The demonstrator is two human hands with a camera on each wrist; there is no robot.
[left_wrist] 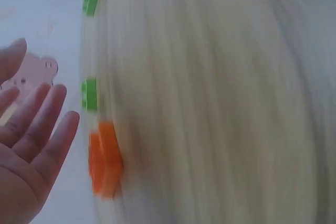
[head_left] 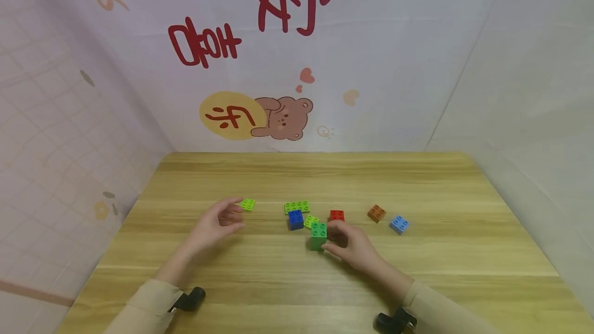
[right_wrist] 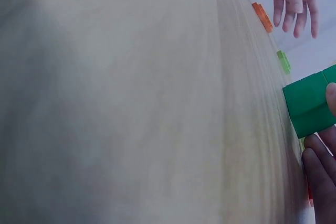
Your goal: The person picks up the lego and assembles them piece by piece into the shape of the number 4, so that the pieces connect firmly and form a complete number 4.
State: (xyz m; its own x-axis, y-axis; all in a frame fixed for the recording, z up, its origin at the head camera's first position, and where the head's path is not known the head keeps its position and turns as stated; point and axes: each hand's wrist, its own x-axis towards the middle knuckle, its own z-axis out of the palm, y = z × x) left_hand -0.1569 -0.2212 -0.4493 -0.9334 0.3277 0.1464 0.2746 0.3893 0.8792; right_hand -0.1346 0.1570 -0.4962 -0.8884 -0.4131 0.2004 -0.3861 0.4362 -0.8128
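Observation:
My right hand [head_left: 357, 249] pinches a tall green toy brick [head_left: 318, 236] between thumb and fingers. In the right wrist view the green brick [right_wrist: 310, 103] stands low at the table, the thumb on its side. My left hand [head_left: 220, 223] holds nothing; its fingers are spread and relaxed in the left wrist view. Nearest to it lie a small lime brick [head_left: 248, 204] and an orange brick [left_wrist: 106, 161], the latter hidden behind the hand in the head view. A dark blue brick [head_left: 295, 220] and a lime brick [head_left: 311, 221] sit just behind the green one.
A longer lime brick [head_left: 297, 207] lies behind the blue one. A red brick [head_left: 336, 215] is partly covered by the right hand. Farther right are a brown brick [head_left: 377, 213] and a light blue brick [head_left: 399, 224]. A printed cloth wall [head_left: 380, 55] borders the wooden table [head_left: 260, 282].

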